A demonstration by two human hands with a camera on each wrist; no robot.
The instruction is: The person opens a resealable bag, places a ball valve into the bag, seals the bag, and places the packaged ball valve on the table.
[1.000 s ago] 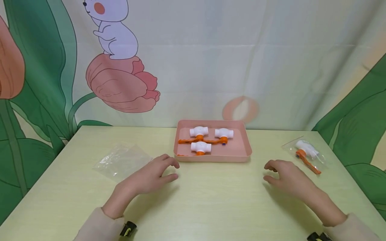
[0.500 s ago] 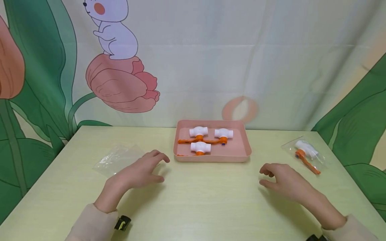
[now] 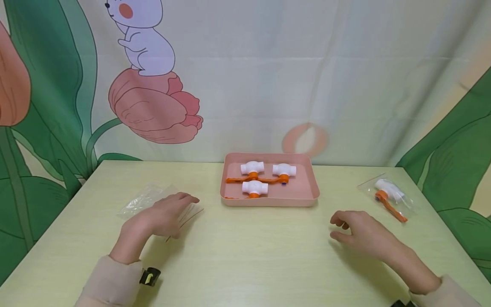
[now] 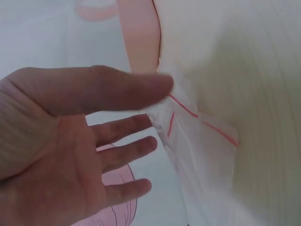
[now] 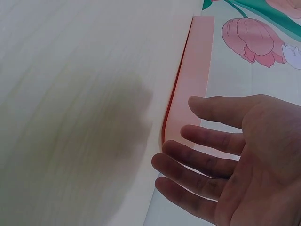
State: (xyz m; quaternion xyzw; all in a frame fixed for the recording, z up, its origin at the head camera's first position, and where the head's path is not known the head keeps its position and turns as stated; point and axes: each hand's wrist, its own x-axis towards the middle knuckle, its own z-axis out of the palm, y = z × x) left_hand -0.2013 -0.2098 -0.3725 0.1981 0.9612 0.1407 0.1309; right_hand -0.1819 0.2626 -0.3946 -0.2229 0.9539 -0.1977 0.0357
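My left hand is over a clear zip bag at the left of the table, its fingers loosely spread. In the left wrist view the thumb tip lies across the edge of the bag, which has red seal lines; I see no clear grip on it. My right hand hovers over the right half of the table, fingers loosely bent, holding nothing. Another bag beyond it holds a white ball valve with an orange handle.
At the back middle stands a pink tray. Three white ball valves with orange handles lie in it, the front valve near the tray's front wall. A printed curtain hangs behind the pale table.
My left hand has moved left, from beside the tray to over the zip bag. The right hand has shifted slightly left and nearer. The valves and tray have stayed put.
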